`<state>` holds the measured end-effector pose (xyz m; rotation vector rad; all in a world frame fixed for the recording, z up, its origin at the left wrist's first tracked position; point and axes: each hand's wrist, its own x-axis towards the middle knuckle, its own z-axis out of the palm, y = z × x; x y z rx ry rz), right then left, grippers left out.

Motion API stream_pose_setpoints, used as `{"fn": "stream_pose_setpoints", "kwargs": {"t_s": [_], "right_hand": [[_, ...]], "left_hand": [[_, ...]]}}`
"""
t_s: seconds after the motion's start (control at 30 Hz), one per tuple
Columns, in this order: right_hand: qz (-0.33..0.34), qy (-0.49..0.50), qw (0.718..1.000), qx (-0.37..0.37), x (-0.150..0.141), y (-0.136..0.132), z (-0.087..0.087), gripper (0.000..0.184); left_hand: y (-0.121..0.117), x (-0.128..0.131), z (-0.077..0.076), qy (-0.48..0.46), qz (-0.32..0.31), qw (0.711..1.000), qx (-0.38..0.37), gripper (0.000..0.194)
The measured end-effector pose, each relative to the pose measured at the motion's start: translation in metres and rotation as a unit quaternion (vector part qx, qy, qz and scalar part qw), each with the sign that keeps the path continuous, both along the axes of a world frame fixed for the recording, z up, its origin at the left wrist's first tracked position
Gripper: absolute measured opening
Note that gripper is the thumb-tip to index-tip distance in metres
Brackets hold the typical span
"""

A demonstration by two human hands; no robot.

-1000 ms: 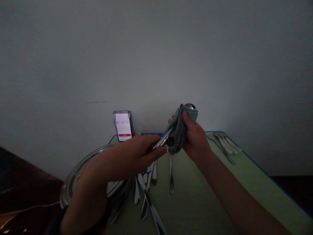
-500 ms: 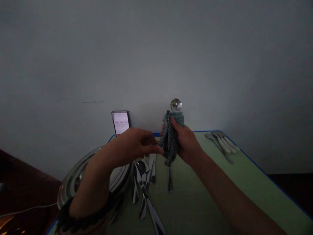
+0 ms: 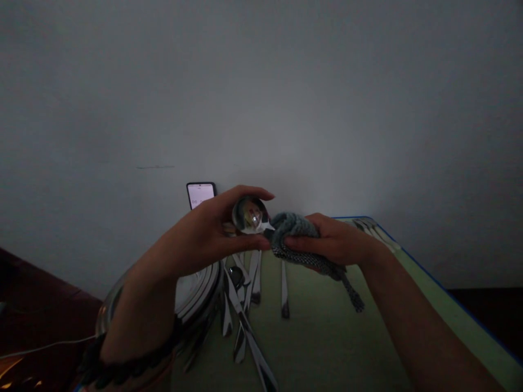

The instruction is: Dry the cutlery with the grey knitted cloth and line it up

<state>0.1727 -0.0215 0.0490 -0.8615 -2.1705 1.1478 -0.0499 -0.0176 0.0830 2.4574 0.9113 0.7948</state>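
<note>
A shiny spoon [image 3: 248, 214] is held up above the table, tilted with its bowl to the left. My left hand [image 3: 212, 228] is curled around the bowl, thumb below and index finger along the top. The spoon's handle disappears into a folded grey-green knitted cloth [image 3: 297, 224]. My right hand [image 3: 337, 239] is closed on that cloth, thumb on the near side. One cloth corner hangs down to the right. Below the hands, several pieces of cutlery [image 3: 245, 321] lie in a loose pile, and a single handle [image 3: 285, 294] lies apart from them.
A round metal plate or tray [image 3: 107, 313] is at the left, partly behind my left forearm. A phone [image 3: 200, 193] leans on the wall [image 3: 261, 98]. Several forks and spoons [image 3: 378, 231] lie at the far right of the green, blue-edged table [image 3: 335, 337].
The spoon has swung from upright to tilted left and come lower. My left hand has moved from the cloth's edge to the bowl. My right hand has turned with the cloth.
</note>
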Motion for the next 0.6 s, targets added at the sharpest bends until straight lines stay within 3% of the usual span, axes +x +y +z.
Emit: {"fn": "stream_pose_setpoints", "kwargs": {"t_s": [0.13,0.33,0.43,0.6], "right_hand": [[0.001,-0.059,0.998,-0.034,0.016,0.002,0.003,0.029],[-0.114,-0.095,0.984,-0.096,0.056,-0.005,0.012,0.037],[-0.112,-0.134,0.98,-0.09,0.056,-0.006,0.012,0.039],[-0.064,-0.172,0.983,-0.009,0.034,-0.001,0.01,0.039]], "left_hand": [[0.002,0.0,0.0,0.036,0.034,0.997,0.057,0.048],[0.007,-0.01,0.0,0.031,0.106,0.989,0.095,0.045],[0.007,-0.009,-0.002,0.048,0.087,0.995,0.018,0.041],[0.003,0.008,-0.006,0.09,0.064,0.988,-0.108,0.038]]}}
